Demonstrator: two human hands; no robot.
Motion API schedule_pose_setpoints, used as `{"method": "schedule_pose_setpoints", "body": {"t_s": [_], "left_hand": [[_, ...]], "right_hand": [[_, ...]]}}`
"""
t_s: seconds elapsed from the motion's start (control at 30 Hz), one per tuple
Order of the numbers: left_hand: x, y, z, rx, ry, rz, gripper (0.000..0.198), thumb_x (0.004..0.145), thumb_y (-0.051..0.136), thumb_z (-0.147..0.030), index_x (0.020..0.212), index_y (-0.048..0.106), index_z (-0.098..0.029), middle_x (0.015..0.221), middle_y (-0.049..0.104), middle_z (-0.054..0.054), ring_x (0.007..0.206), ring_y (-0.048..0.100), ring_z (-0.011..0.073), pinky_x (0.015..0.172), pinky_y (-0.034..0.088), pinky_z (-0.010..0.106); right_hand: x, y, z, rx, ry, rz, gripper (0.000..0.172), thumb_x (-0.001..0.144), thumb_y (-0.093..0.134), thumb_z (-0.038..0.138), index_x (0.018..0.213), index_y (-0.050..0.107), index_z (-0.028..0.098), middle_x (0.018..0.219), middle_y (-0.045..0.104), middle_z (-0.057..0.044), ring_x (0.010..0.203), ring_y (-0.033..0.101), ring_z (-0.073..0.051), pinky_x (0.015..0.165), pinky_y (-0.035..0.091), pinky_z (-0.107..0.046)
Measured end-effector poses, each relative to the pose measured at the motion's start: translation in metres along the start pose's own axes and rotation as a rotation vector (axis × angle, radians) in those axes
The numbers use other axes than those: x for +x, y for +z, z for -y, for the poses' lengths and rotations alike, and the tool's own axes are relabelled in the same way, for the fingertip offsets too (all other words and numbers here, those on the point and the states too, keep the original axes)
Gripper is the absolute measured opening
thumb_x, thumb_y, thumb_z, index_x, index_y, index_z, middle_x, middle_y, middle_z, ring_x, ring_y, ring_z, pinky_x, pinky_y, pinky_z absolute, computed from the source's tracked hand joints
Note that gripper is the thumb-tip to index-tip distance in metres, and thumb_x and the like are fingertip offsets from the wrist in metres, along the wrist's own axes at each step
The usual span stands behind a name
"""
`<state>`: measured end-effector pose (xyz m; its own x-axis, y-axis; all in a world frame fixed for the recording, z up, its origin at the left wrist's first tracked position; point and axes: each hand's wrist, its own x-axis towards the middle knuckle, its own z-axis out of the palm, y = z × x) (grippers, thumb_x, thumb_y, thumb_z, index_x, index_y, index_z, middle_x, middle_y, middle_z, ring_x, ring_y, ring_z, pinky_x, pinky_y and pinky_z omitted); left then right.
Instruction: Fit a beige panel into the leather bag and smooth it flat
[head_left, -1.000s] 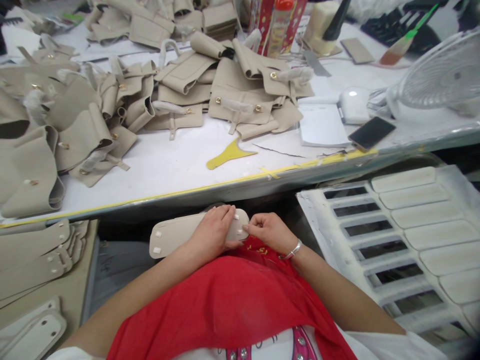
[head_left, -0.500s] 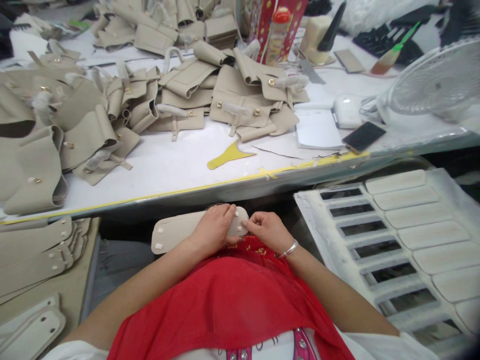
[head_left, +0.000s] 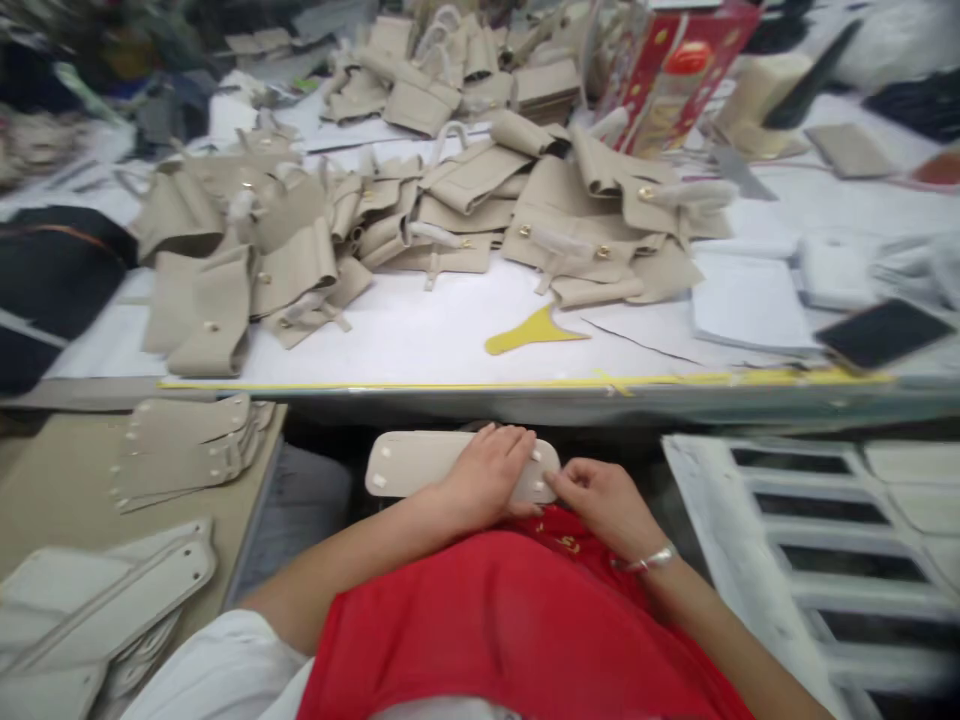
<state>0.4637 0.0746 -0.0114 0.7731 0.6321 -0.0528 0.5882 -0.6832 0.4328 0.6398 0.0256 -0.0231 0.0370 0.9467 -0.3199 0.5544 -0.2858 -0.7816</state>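
Together, left hand [head_left: 487, 478] and right hand [head_left: 611, 505] hold a rounded beige panel [head_left: 417, 463], white-tabbed.

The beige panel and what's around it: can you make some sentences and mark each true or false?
1. The left hand lies across a pale beige round-ended panel. True.
2. The panel's small tabs are black. False: the small tabs are white.
3. The right hand is at the panel's right end. True.
4. A flat yellow forked piece lies on the white table. True.
5. The cloth apron is blue. False: the cloth apron is red.
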Motion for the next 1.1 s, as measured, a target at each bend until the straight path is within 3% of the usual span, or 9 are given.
{"method": "schedule_pose_setpoints", "body": {"t_s": [0.1,0.23,0.3,0.37,0.47,0.7,0.8,0.93,1.1], "left_hand": [[-0.025,-0.014,0.019,-0.049,-0.087,-0.145,0.087,0.065,0.064,-0.056,0.132,0.031,-0.012,0.133,0.041,0.018,0.124,0.036,0.0278,0.104,0.027,0.045],[-0.088,-0.04,0.062,-0.053,-0.571,-0.515,0.035,0.08,0.051,-0.044,0.1,0.055,-0.015,0.098,0.06,0.01,0.093,0.054,0.0204,0.085,0.042,0.035],[-0.118,-0.047,0.083,-0.167,-0.781,-0.516,0.03,0.081,0.048,-0.045,0.084,0.057,-0.016,0.077,0.059,0.004,0.073,0.054,0.0166,0.068,0.044,0.029],[-0.139,-0.048,0.098,-0.348,-0.868,-0.407,0.034,0.079,0.049,-0.049,0.074,0.057,-0.016,0.065,0.055,0.0,0.062,0.051,0.014,0.058,0.04,0.025],[-0.15,-0.045,0.107,-0.57,-0.885,-0.284,0.036,0.075,0.053,-0.049,0.068,0.059,-0.015,0.06,0.054,-0.001,0.057,0.047,0.012,0.053,0.035,0.023],[-0.147,-0.043,0.109,-0.747,-0.868,-0.33,0.027,0.069,0.061,-0.041,0.066,0.059,-0.013,0.057,0.053,-0.002,0.052,0.043,0.0081,0.048,0.031,0.019],[-0.148,-0.041,0.109,-0.957,-0.903,-0.308,0.028,0.068,0.064,-0.041,0.067,0.056,-0.014,0.049,0.046,-0.005,0.043,0.036,0.0055,0.04,0.024,0.017],[-0.148,-0.043,0.107,-1.224,-0.856,-0.4,0.029,0.07,0.063,-0.042,0.068,0.05,-0.015,0.045,0.04,-0.008,0.039,0.03,0.0037,0.037,0.018,0.016],[-0.144,-0.039,0.111,-1.118,-0.806,-0.51,0.029,0.07,0.064,-0.04,0.068,0.052,-0.014,0.05,0.043,-0.007,0.042,0.034,0.0034,0.039,0.023,0.015]], "right_hand": [[0.003,0.0,0.003,-0.017,0.025,0.033,0.039,0.074,0.052,0.049,0.052,0.054,0.017,0.048,0.051,0.0,0.047,0.042,-0.01,0.045,0.03,-0.022],[0.004,0.0,0.008,0.005,0.104,0.061,0.04,0.071,0.053,0.054,0.052,0.054,0.018,0.044,0.045,0.001,0.041,0.035,-0.01,0.039,0.025,-0.023],[0.002,0.001,0.012,0.003,0.152,0.068,0.041,0.069,0.054,0.056,0.053,0.054,0.018,0.042,0.042,0.002,0.039,0.032,-0.009,0.038,0.022,-0.023],[0.001,0.002,0.015,0.003,0.198,0.073,0.041,0.068,0.055,0.057,0.054,0.053,0.019,0.041,0.039,0.002,0.038,0.031,-0.009,0.037,0.021,-0.023],[0.001,0.003,0.018,-0.022,0.228,0.071,0.042,0.068,0.054,0.059,0.054,0.052,0.019,0.04,0.039,0.002,0.039,0.032,-0.01,0.037,0.021,-0.023],[0.002,0.006,0.016,-0.103,0.228,0.07,0.044,0.069,0.053,0.06,0.056,0.055,0.018,0.044,0.042,0.002,0.042,0.035,-0.01,0.039,0.025,-0.022],[0.0,0.008,0.017,-0.09,0.246,0.057,0.045,0.069,0.053,0.061,0.057,0.054,0.018,0.045,0.043,0.002,0.043,0.036,-0.009,0.04,0.026,-0.021],[-0.001,0.01,0.018,-0.099,0.261,0.044,0.046,0.069,0.054,0.061,0.056,0.053,0.017,0.045,0.042,0.003,0.043,0.035,-0.009,0.041,0.026,-0.021],[-0.001,0.011,0.015,-0.072,0.254,0.038,0.046,0.07,0.054,0.061,0.057,0.053,0.017,0.045,0.04,0.004,0.044,0.032,-0.008,0.041,0.025,-0.02]]}}
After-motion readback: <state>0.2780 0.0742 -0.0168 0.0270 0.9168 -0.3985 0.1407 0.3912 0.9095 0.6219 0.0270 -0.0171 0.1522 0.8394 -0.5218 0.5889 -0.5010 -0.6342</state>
